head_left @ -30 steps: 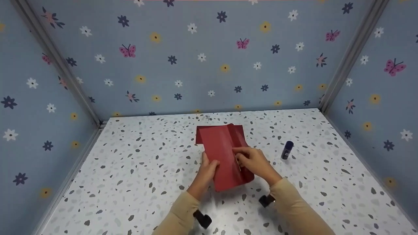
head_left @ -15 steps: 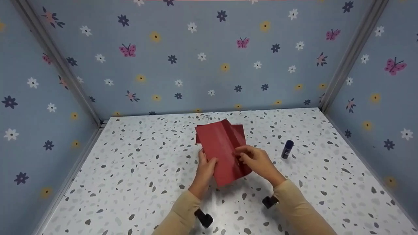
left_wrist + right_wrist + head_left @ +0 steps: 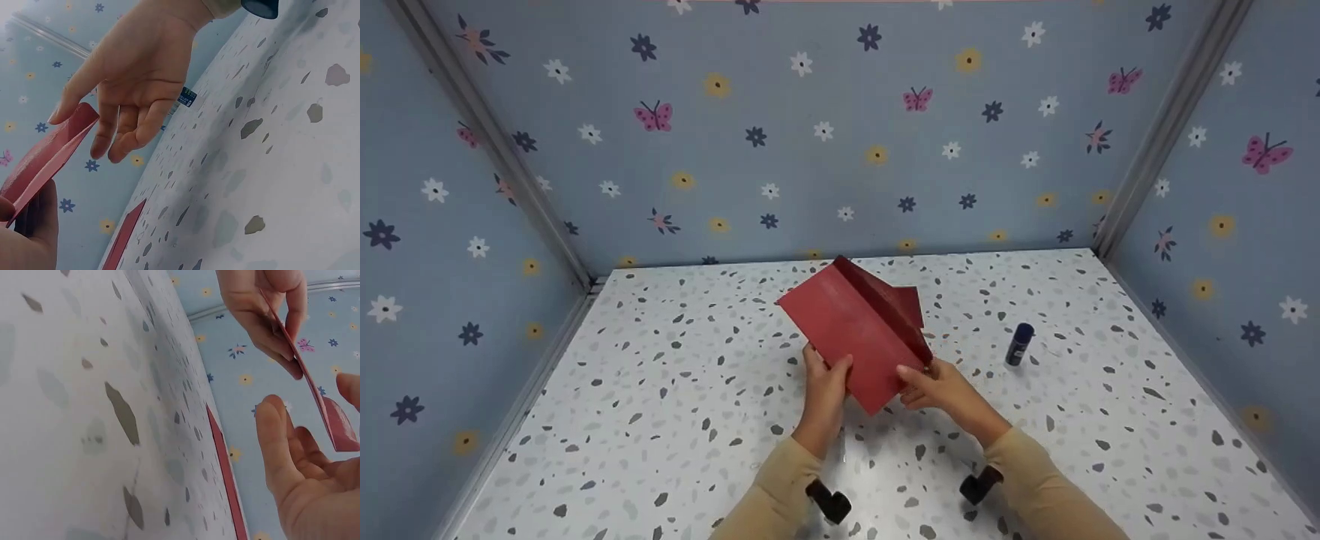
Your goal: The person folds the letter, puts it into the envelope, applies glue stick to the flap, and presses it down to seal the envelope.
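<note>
A folded red paper [image 3: 851, 330], envelope-like with a darker flap standing up along its right side, is held tilted above the table. My left hand [image 3: 825, 386] grips its left edge, thumb on top and fingers behind, as the right wrist view also shows with the left hand [image 3: 270, 315] at the top. My right hand [image 3: 949, 394] is at the near right corner, thumb against the paper. In the left wrist view the right hand's fingers [image 3: 135, 121] are spread loosely below the paper, not wrapped round it. Another red paper piece [image 3: 911, 301] lies on the table behind, partly hidden.
A small dark blue tube [image 3: 1018, 345], resembling a glue stick, stands to the right on the speckled white table [image 3: 682, 390]. Flower-patterned walls [image 3: 840, 172] close off the back and both sides. Black wrist cameras [image 3: 829, 501] hang from both sleeves.
The folded paper has turned counterclockwise, its far end swinging left and rising, with the flap opening wider. My right hand has moved from the flap's middle to the near right corner.
</note>
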Demonstrator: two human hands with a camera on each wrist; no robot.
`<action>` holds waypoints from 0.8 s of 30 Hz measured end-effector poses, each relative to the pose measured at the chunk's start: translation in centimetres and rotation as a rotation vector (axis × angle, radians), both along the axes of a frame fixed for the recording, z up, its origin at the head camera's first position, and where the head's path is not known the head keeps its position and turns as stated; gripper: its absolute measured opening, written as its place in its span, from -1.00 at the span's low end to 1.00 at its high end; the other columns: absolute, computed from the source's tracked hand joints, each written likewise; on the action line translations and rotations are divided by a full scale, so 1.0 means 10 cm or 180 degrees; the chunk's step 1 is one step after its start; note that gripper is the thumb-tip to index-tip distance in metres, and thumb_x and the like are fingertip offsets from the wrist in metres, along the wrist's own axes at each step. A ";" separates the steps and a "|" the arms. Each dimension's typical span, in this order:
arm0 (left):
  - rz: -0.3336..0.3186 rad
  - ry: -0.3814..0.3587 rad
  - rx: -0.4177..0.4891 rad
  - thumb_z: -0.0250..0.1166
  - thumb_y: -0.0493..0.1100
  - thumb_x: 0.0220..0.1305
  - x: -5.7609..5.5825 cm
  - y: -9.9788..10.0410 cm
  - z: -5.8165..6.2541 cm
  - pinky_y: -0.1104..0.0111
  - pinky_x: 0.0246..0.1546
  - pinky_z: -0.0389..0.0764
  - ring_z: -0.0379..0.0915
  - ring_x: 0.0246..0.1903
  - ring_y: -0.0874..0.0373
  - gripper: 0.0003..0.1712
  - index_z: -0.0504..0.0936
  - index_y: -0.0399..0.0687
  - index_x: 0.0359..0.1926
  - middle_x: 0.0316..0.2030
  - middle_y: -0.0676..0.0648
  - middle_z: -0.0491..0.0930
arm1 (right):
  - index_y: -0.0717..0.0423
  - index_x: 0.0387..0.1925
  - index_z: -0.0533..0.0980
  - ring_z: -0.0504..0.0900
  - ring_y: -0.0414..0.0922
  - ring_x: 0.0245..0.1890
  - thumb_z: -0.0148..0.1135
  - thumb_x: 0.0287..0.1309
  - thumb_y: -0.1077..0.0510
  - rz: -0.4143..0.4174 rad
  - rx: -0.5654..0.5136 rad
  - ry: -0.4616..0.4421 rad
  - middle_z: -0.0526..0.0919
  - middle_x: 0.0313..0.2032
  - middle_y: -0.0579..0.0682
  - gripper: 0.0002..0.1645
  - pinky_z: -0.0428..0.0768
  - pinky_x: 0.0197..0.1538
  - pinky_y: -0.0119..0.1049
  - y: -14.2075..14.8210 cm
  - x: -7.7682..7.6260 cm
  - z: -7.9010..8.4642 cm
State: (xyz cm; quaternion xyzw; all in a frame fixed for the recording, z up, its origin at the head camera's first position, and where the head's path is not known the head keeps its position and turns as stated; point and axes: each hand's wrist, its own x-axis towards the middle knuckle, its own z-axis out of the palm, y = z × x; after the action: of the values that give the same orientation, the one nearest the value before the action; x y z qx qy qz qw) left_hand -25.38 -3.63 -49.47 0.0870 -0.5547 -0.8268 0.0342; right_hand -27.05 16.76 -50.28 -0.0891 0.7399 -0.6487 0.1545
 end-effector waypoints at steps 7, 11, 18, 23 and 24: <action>0.0018 0.0044 0.0071 0.07 -0.34 0.41 -0.01 -0.04 -0.01 0.20 0.05 0.54 0.45 0.12 -0.07 -0.31 -0.01 -0.06 0.44 0.23 -0.29 0.35 | 0.49 0.02 0.39 0.73 0.07 -0.27 0.39 0.25 0.07 0.0142 -0.0258 -0.0173 0.70 -0.25 0.22 -0.41 0.69 -0.14 -0.21 0.02 0.02 -0.02; 0.0130 0.0142 0.0199 0.07 -0.35 0.42 -0.04 -0.16 0.01 0.21 0.04 0.54 0.46 0.10 -0.07 -0.31 -0.02 -0.05 0.45 0.19 -0.31 0.38 | 0.47 0.03 0.37 0.72 -0.05 -0.32 0.39 0.25 0.09 0.0134 -0.0245 -0.0193 0.69 -0.26 0.16 -0.41 0.69 -0.18 -0.23 0.11 0.01 -0.03; 0.0148 0.0285 0.0005 0.06 -0.31 0.48 -0.01 -0.47 -0.02 0.24 -0.07 0.57 0.44 0.04 -0.04 -0.43 0.09 -0.08 0.40 0.20 -0.29 0.34 | 0.38 0.02 0.48 0.67 -0.13 -0.36 0.35 0.28 0.13 0.0132 -0.0218 -0.0176 0.69 -0.28 0.09 -0.56 0.69 -0.21 -0.23 0.28 0.01 -0.08; 0.0069 0.0226 -0.0311 0.05 -0.29 0.49 0.01 -0.65 -0.05 0.24 -0.09 0.61 0.46 0.02 -0.01 -0.45 0.20 -0.16 0.44 0.21 -0.29 0.38 | 0.36 0.04 0.51 0.66 -0.11 -0.33 0.33 0.30 0.11 0.0072 -0.0101 -0.0086 0.71 -0.23 0.08 -0.56 0.69 -0.21 -0.22 0.36 -0.02 -0.05; 0.0012 0.0195 -0.0441 0.07 -0.27 0.49 0.01 -0.68 -0.06 0.24 -0.09 0.61 0.47 0.00 -0.01 -0.45 0.22 -0.16 0.44 0.20 -0.28 0.40 | 0.36 0.03 0.51 0.67 -0.11 -0.33 0.32 0.30 0.11 0.0044 -0.0093 -0.0070 0.71 -0.23 0.08 -0.57 0.69 -0.21 -0.22 0.37 -0.02 -0.05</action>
State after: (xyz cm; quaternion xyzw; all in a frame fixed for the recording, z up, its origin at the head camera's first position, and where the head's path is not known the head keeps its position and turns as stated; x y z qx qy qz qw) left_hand -25.24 -10.44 -50.02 0.0600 -0.6091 -0.7886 0.0586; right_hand -27.27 20.43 -50.77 -0.0893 0.7280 -0.6592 0.1658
